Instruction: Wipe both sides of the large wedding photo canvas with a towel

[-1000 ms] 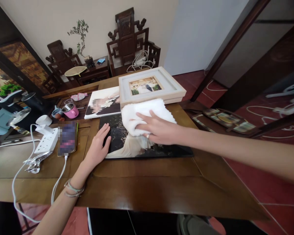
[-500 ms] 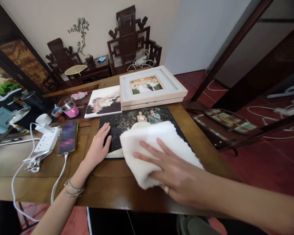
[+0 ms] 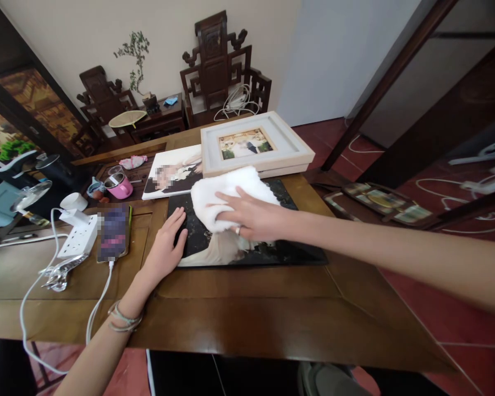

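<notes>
A dark photo print (image 3: 272, 250) lies flat on the brown wooden table (image 3: 247, 308). My right hand (image 3: 253, 217) presses a folded white cloth (image 3: 223, 195) onto the far part of the print, fingers spread flat over the cloth. My left hand (image 3: 165, 247) rests palm down on the print's left edge, fingers stretched out, holding nothing. Bracelets circle my left wrist.
A white-framed picture (image 3: 253, 146) and an unframed print (image 3: 173, 170) lie behind the dark print. A phone (image 3: 113, 231) on a white cable, a white power strip (image 3: 78, 236), a pink cup (image 3: 119, 186) and metal clips stand at the left. Carved chairs stand beyond the table.
My right hand has slid the white cloth from the print's near edge back up to its far part. My left hand has stayed put.
</notes>
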`<state>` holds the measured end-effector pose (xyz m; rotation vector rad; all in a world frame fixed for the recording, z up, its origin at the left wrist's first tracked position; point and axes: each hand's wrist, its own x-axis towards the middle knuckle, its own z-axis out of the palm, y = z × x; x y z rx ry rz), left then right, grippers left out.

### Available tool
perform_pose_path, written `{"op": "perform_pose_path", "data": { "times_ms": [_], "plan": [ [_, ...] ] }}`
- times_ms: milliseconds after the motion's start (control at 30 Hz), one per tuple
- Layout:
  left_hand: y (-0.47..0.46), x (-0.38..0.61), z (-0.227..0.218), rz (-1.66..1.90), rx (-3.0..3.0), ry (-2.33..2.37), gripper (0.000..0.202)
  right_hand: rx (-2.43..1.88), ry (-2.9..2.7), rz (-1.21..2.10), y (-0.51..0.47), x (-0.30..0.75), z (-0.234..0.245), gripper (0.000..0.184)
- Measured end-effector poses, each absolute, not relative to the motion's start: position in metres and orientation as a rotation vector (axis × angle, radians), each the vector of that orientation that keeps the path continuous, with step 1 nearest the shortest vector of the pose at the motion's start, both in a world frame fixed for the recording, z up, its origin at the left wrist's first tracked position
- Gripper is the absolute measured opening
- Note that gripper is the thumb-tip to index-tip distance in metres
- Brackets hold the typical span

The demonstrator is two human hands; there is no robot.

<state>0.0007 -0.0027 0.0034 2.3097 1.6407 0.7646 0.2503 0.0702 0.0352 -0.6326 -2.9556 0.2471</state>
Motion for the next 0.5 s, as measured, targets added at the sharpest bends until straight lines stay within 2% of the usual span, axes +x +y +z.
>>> {"op": "perform_pose_path", "data": {
  "times_ms": [200,500],
  "plan": [
    [-0.003,0.001,0.003,0.774,2.31,1.631,0.044,-0.643,-2.922,0.229,0.076,0.25,0.035,0.041],
    [-0.002,0.0,0.003,0.757,2.305,1.639,0.045,-0.576,-2.901,0.511,-0.031,0.265,0.025,0.042]
  ]
}}
